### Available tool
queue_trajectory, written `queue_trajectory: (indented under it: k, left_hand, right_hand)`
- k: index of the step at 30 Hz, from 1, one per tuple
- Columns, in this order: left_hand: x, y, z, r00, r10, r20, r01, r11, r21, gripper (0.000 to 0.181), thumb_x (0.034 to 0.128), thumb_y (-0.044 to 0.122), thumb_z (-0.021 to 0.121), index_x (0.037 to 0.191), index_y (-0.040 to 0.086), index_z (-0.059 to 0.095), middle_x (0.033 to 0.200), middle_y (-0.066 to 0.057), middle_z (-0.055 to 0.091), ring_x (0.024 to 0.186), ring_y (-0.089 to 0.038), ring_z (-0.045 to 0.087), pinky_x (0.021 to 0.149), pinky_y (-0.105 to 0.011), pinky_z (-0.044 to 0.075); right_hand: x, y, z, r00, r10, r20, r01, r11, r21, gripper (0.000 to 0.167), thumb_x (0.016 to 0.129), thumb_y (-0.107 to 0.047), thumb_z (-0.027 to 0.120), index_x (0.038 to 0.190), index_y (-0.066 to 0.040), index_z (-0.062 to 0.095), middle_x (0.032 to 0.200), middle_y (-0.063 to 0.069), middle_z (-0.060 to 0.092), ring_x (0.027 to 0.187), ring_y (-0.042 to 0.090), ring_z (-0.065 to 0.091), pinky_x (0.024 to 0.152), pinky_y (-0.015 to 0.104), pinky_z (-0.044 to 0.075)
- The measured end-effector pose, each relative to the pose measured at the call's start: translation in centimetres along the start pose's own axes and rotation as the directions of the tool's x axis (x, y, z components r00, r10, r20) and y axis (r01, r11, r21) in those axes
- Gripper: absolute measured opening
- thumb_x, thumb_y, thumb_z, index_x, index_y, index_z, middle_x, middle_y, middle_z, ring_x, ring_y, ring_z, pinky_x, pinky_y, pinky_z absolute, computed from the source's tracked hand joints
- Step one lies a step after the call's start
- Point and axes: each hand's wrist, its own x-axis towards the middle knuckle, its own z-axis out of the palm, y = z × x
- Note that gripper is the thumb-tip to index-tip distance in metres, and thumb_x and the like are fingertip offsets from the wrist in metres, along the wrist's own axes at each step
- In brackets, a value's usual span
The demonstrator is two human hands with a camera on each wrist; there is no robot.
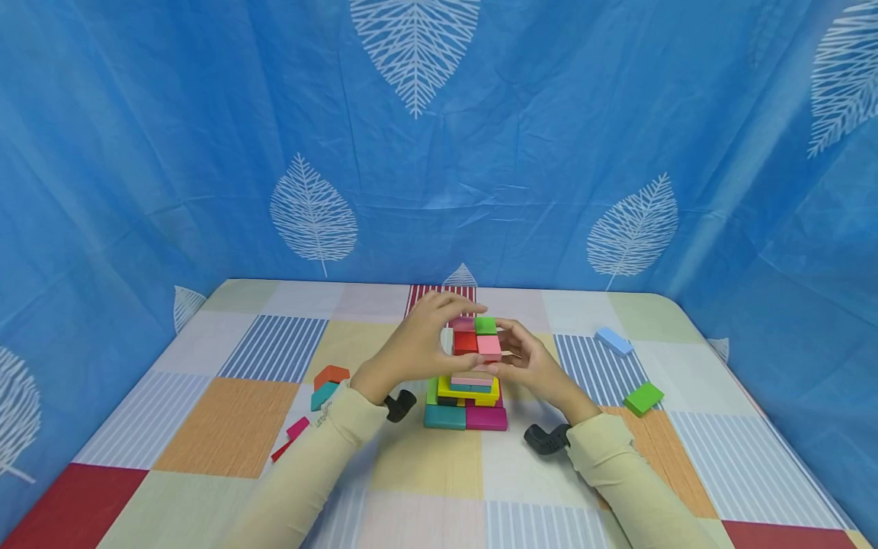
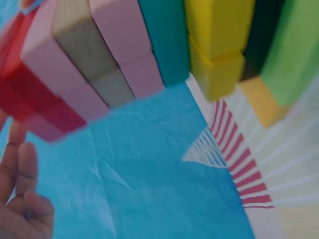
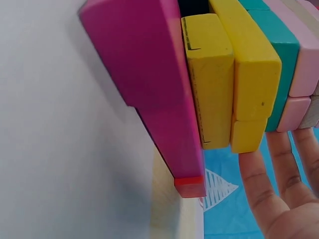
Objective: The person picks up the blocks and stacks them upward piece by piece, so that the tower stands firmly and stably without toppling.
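Observation:
A tower of coloured blocks stands mid-table, with a green block at its top. Below that sit a red block and a pink block side by side. My left hand curves around the tower's upper left, thumb across the front and fingers by the top; it grips no block that I can see. On the right side, my right hand rests fairly straight fingers against the middle layers, including a yellow block. Teal and magenta blocks form the base.
Left of the tower lie an orange block, a teal block, a magenta block and a red piece. To the right are a light blue block and a green block. A blue curtain hangs behind.

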Motion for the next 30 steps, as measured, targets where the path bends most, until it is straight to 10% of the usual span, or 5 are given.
queue_trajectory:
  k: [7, 30]
  left_hand:
    - [-1.1, -1.7, -0.6, 0.979, -0.187, 0.086, 0.198, 0.970, -0.140, 0.079, 0.0870, 0.032, 0.086, 0.156, 0.008, 0.056, 0.158, -0.014, 0.057, 0.148, -0.038, 0.047, 0.114, -0.068, 0.043]
    - [-2.2, -2.7, -1.7, 0.967, -0.210, 0.143, 0.237, 0.949, -0.208, 0.083, 0.0876, 0.029, 0.088, 0.158, 0.006, 0.053, 0.157, -0.013, 0.058, 0.143, -0.035, 0.054, 0.114, -0.063, 0.046]
  right_hand:
    - [0.1, -0.4, 0.2, 1.000, 0.018, -0.013, -0.018, 1.000, -0.017, 0.080, 0.102, -0.022, 0.073, 0.167, -0.006, 0.030, 0.153, 0.027, 0.051, 0.133, 0.040, 0.056, 0.106, 0.026, 0.051]
    - [0.1, -1.0, 0.6, 0.998, 0.033, -0.055, -0.035, 0.998, -0.045, 0.077, 0.098, -0.014, 0.077, 0.162, -0.001, 0.036, 0.150, 0.028, 0.053, 0.133, 0.043, 0.056, 0.105, 0.026, 0.052]
